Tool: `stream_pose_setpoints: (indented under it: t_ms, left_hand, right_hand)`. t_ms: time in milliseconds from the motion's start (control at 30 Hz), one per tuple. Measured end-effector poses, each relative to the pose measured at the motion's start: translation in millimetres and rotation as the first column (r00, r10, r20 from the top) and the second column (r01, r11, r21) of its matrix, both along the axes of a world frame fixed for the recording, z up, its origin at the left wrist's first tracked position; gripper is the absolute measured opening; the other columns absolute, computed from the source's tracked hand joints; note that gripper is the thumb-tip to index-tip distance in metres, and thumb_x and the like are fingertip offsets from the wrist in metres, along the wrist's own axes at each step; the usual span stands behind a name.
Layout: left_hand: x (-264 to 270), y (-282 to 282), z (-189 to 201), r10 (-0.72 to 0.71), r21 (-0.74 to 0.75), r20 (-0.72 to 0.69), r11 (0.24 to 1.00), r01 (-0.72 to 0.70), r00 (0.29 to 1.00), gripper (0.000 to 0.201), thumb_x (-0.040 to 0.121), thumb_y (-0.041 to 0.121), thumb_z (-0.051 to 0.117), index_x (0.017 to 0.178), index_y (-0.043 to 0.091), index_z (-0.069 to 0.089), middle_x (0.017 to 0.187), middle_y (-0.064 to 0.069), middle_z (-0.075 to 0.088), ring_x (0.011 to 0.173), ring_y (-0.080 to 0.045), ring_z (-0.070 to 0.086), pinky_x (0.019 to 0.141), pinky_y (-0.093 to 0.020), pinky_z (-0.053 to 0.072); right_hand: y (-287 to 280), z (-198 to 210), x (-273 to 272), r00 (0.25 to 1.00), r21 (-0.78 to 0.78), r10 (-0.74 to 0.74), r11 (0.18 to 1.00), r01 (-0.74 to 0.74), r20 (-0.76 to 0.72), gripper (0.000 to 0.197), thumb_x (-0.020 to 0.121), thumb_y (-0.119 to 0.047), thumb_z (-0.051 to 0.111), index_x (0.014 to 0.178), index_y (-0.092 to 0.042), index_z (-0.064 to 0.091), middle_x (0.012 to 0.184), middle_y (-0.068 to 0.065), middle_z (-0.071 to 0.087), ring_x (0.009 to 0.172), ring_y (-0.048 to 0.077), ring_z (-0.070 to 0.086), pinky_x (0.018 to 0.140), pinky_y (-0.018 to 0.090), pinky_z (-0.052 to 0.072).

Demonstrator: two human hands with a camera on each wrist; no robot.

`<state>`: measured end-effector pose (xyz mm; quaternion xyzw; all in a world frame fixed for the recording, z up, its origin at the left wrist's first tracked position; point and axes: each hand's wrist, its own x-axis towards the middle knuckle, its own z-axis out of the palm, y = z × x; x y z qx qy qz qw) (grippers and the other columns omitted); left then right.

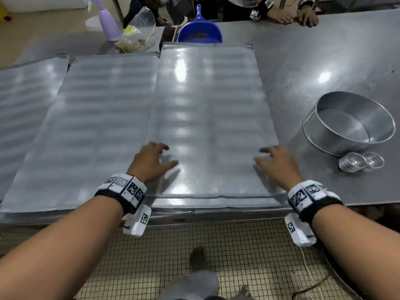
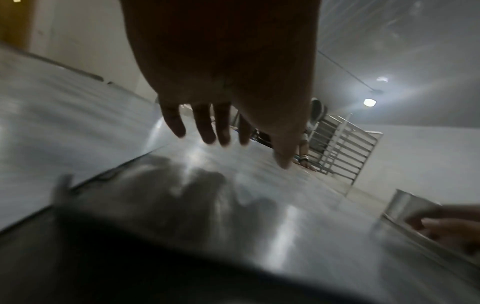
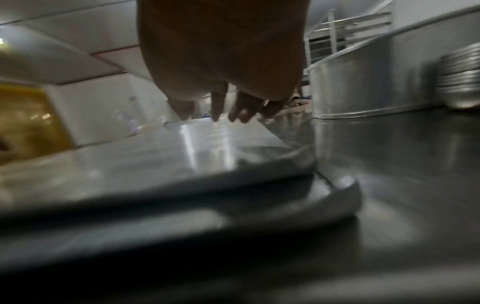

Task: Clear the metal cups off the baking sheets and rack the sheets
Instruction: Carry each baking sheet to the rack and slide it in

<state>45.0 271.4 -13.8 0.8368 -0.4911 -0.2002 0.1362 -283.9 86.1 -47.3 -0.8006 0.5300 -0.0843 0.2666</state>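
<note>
head view: a person's left hand (image 1: 151, 161) and right hand (image 1: 275, 162) hover low over the near end of a bare baking sheet (image 1: 207, 100), fingers spread and relaxed, gripping nothing; whether the fingertips touch the metal cannot be told. the sheet lies between the two hands, its near edge just behind the wrists, and it rests on at least one more sheet beneath, as the right wrist view shows. beyond the left hand's little finger lies a second baking sheet (image 1: 104, 118), and past that a third sheet (image 1: 23, 100), cut off by the frame; three show on top, all without cups. the clearing appears done: two short stacks of metal cups (image 1: 360, 162) stand on the steel table (image 1: 313, 50), well off the right hand's outer fingers, touching the foot of one round metal pan (image 1: 350, 122). racking looks wholly ahead, with every sheet on the table and a rack (image 2: 337, 144) visible in the left wrist view far beyond the fingertips. ahead of the fingers, at the table's far edge, sit one blue dustpan (image 1: 200, 29), one clear plastic bag (image 1: 138, 31) and one lilac bottle (image 1: 109, 22).
</note>
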Motion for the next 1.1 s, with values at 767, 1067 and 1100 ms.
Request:
stream_pose_setpoints:
  t_ms: [767,1067,1100]
  left_hand:
    - [-104.4,81.2,-27.1,0.094,-0.135,-0.092,0.985,-0.106,0.991,0.048,0.078,0.062,0.074,0.108,0.025,0.069,0.108,0.005,0.06,0.096,-0.014,0.059,0.087,-0.037,0.054]
    - [-42.6,65.3,-28.9,0.533,-0.002,-0.067,0.845,-0.534,0.843,0.079,0.087,0.061,0.062,0.145,0.011,0.045,0.145,-0.02,0.047,0.134,-0.041,0.04,0.106,-0.05,0.038]
    - [-38.1,62.6,-29.4,0.541,-0.01,-0.089,0.839,-0.544,0.836,0.075,0.086,0.061,0.062,0.139,0.009,0.051,0.139,-0.018,0.053,0.13,-0.041,0.044,0.103,-0.048,0.04]
  right_hand:
    - [84.7,-14.2,-59.7,0.983,-0.008,0.152,0.988,-0.152,0.1,0.038,0.084,-0.063,0.064,0.103,-0.03,0.066,0.1,-0.011,0.063,0.095,0.008,0.057,0.081,0.031,0.049]
    - [26.6,-27.3,-65.1,0.958,0.097,-0.274,0.959,0.266,0.085,0.05,0.087,-0.046,0.062,0.121,-0.009,0.061,0.116,0.015,0.061,0.108,0.033,0.054,0.091,0.04,0.043]
    - [24.2,-27.7,-61.7,0.952,0.111,-0.295,0.952,0.285,0.082,0.051,0.086,-0.046,0.063,0.121,-0.009,0.062,0.115,0.015,0.061,0.108,0.033,0.055,0.092,0.041,0.045]
